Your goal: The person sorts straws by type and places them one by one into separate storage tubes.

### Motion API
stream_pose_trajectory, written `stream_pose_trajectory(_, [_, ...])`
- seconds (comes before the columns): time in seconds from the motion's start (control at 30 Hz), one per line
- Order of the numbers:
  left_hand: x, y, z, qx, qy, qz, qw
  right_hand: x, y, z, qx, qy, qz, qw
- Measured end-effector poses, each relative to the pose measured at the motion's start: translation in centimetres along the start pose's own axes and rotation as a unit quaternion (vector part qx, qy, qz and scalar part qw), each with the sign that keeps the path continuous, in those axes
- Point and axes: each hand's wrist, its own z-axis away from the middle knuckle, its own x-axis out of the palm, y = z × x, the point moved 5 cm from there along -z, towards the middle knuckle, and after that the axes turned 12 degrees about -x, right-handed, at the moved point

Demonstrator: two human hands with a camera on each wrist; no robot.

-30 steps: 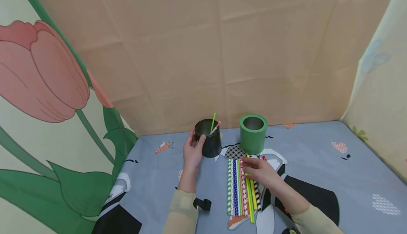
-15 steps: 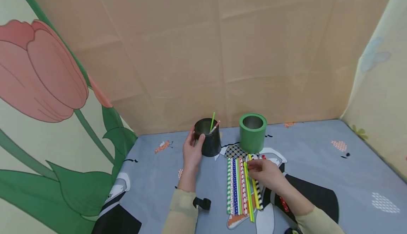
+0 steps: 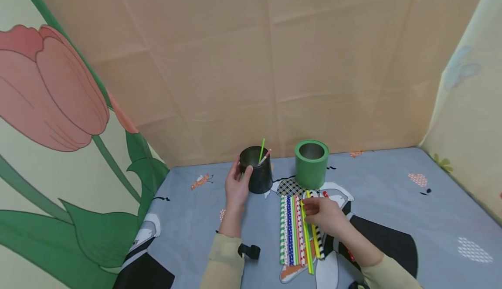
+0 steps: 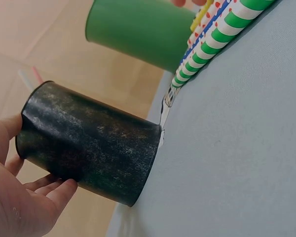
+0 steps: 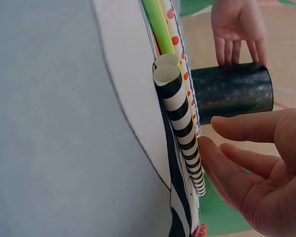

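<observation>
My left hand (image 3: 237,188) grips the side of a black cup (image 3: 262,179), thumb and fingers spread round it near the rim. A lime straw (image 3: 262,151) and a pale pink one lean out of that cup. Over the right part of a row of patterned paper straws (image 3: 290,232) hovers my right hand (image 3: 325,212), its fingertips right at the straws. In the right wrist view, thumb and fingers stand apart with nothing between them, close beside a black-and-white striped straw (image 5: 183,123). A yellow straw (image 3: 308,249) lies slightly askew, sticking out below the row.
A green cup (image 3: 311,173) stands right of the black one, behind the straws. A small red item (image 3: 350,255) lies under the right forearm. A black strap piece (image 3: 249,251) shows at the left wrist. Blue printed cloth (image 3: 392,184) covers the table, with a brown backdrop behind.
My right hand has shifted slightly right across the straws. The yellow straws have spread apart, one of them sliding right towards the black-striped straw. My left hand keeps its grip on the black cup.
</observation>
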Motion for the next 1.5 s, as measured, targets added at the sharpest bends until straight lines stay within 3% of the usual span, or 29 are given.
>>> stream_pose_trajectory(0.33, [0.1,-0.1,-0.1,-0.003,-0.005,0.012,0.9999,-0.4,0.1,0.1,0.005,-0.018,0.037,0.999])
stream_pose_trajectory(0.6, [0.0,-0.1,-0.1,-0.006,-0.008,0.018,0.9998,-0.7,-0.2,0.4,-0.011,-0.003,0.027,1.000])
stream_pose_trajectory(0.97, [0.0,-0.1,0.1,-0.003,-0.003,0.010,0.9999,-0.1,-0.1,0.2,0.023,-0.015,0.061,0.998])
stream_pose_trajectory(1.5, [-0.1,-0.1,0.1,0.007,-0.010,0.012,0.9999,1.0,-0.7,-0.5,0.018,-0.021,0.050,0.998])
